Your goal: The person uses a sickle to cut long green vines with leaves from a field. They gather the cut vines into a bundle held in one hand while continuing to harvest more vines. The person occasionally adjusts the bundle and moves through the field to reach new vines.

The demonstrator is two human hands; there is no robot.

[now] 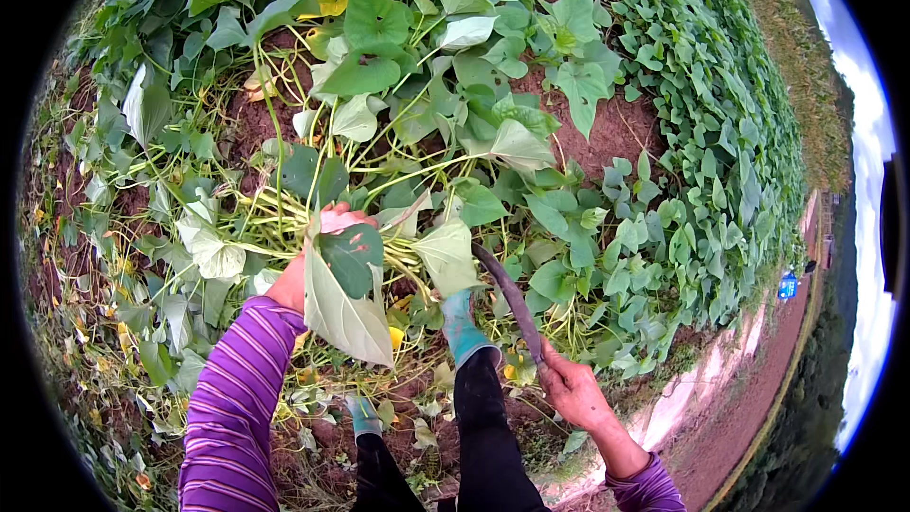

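My left hand (pixel 340 219) is closed around a bundle of leafy vine stems (pixel 281 203), which look like sweet potato vines. Large leaves hang over the fingers and hide part of the grip; one pale leaf (pixel 345 309) droops below the wrist. In my right hand (pixel 574 385) is the handle of a sickle with a dark curved blade (pixel 508 284). Its blade reaches up and left towards the stems, and the tip is lost behind a leaf (pixel 448 256). Whether the blade touches the stems cannot be told.
Dense green vines (pixel 711 121) spread ahead and to the right. Reddish soil (pixel 604 131) shows between leaves. My teal boots (pixel 462 327) stand among cut-looking stems and yellowed leaves. Beyond the vines at right runs a dirt path (pixel 739 398), with a blue object (pixel 788 286) beside it.
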